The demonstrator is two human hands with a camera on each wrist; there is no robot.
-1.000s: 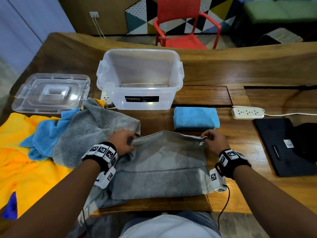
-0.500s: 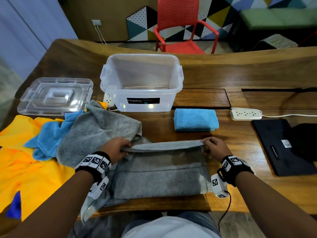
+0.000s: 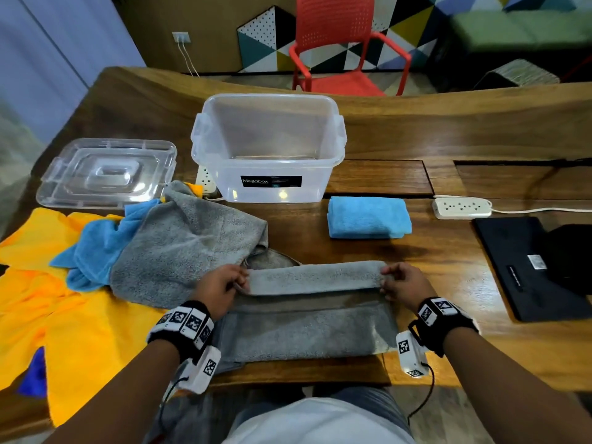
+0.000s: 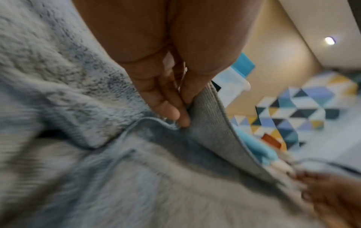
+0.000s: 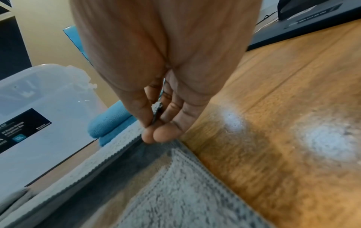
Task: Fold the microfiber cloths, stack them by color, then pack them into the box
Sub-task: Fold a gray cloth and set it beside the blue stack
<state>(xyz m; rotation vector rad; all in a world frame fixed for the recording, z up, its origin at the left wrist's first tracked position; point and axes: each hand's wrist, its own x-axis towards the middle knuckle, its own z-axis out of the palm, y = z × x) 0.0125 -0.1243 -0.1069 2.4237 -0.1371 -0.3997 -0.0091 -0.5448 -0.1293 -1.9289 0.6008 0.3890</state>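
So we've got the grey cloth [image 3: 307, 322] flat on the desk [image 3: 448, 270] right in front of us, with its far edge lifted and rolled back toward us. Left hand [image 3: 221, 288] pinches the left corner of that flap and right hand [image 3: 405, 285] pinches the right one; both wrist views show thumb against fingertips with the hem caught between, so each grip is a tight pinch, nothing spread.

What could bite us here: that pinch is tiny, only the hem, so a plush cloth like this could probably slip out of one side partway over and we'd end up with a crooked fold. Also the second grey cloth [image 3: 189, 248] from the loose pile is touching, maybe overlapping, our left corner, so it might get dragged along or tucked under. If the two hands don't come down evenly, the edges likely won't line up and the stack will look sloppy next to the folded blue cloth [image 3: 368, 217]. The box [image 3: 269, 145] sits open behind, nothing in it that we can see.
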